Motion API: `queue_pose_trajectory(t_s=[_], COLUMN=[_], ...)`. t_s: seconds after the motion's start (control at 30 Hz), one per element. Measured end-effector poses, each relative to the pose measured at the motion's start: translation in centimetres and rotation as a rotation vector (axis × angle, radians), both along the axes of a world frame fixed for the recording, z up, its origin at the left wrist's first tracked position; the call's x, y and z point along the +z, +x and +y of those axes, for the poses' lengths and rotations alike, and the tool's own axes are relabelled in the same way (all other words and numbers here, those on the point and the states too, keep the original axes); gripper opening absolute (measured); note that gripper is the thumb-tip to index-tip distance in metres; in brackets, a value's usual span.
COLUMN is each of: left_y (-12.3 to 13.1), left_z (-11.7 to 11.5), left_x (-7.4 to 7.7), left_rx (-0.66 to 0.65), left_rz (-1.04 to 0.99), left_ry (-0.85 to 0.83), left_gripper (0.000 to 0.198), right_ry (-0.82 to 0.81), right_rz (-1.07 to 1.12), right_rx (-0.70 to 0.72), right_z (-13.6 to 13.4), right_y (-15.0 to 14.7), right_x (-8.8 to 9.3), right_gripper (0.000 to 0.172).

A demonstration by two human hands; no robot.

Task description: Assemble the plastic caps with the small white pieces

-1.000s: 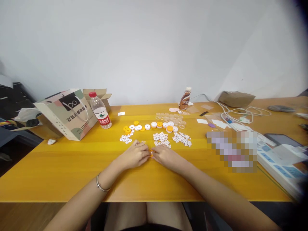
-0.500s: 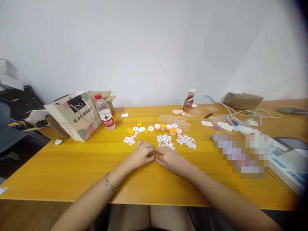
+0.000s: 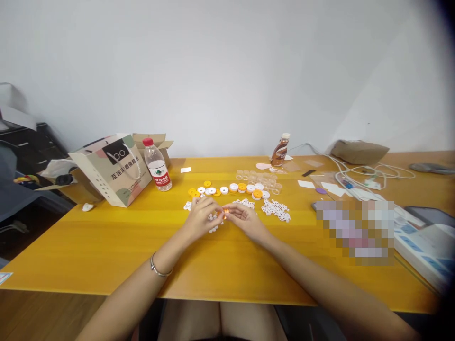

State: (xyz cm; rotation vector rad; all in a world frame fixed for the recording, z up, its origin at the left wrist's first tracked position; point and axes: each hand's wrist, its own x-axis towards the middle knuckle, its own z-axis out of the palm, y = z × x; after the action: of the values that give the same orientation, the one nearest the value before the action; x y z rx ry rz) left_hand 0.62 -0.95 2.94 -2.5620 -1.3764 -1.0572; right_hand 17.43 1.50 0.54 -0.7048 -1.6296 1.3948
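Observation:
Between the fingertips of both hands is a small orange round piece [image 3: 226, 214], partly covered by the fingers. My left hand [image 3: 203, 217] pinches it from the left, and my right hand [image 3: 248, 220] grips it from the right. Under the left fingers lies a white lacy cutout [image 3: 213, 229], partly hidden. More white lacy cutouts [image 3: 276, 209] lie beyond my right hand. A row of white and orange discs [image 3: 242, 188] stretches across the table ahead, with clear round cups [image 3: 261, 177] behind it. Small white pieces [image 3: 187, 205] show past my left hand.
On the left stand a paper bag [image 3: 117, 173], a water bottle [image 3: 157, 168] and a cardboard box [image 3: 156, 140]. A brown drink bottle [image 3: 280, 150] is at the back. White cables [image 3: 350, 179], paper cards [image 3: 306, 183] and a blurred-out patch [image 3: 355, 232] occupy the right side.
Both hands have moved slightly left and away from me, and the orange piece between them shows more. A white lacy cutout has come into sight under my left hand.

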Motion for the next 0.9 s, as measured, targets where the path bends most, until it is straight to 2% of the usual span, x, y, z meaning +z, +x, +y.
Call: queue_pose_trajectory(t_s=[0.13, 0.27, 0.4, 0.57, 0.9], left_y=[-0.4, -1.1, -2.2, -3.2, -2.4], left_z=[-0.1, 0.1, 0.6, 1.1, 1.4], left_x=[0.3, 0.2, 0.0, -0.9, -1.9], left_rx=[0.012, 0.018, -0.037, -0.096, -0.089], left_rz=[0.021, 0.018, -0.059, 0.124, 0.316], left_ry=[-0.015, -0.047, -0.134, -0.287, -0.222], left_gripper=[0.012, 0.015, 0.020, 0.016, 0.016], right_ry=[-0.053, -0.058, -0.055, -0.089, -0.042], right_rz=[0.008, -0.012, -0.069, -0.068, -0.051], right_rx=[0.021, 0.033, -0.110, -0.185, -0.165], right_z=[0.3, 1.0, 1.9, 2.5, 2.6], right_y=[-0.7, -0.7, 0.3, 1.3, 1.1], right_x=[0.7, 0.4, -0.9, -1.5, -1.8], right_gripper=[0.024, 0.025, 0.026, 0.028, 0.030])
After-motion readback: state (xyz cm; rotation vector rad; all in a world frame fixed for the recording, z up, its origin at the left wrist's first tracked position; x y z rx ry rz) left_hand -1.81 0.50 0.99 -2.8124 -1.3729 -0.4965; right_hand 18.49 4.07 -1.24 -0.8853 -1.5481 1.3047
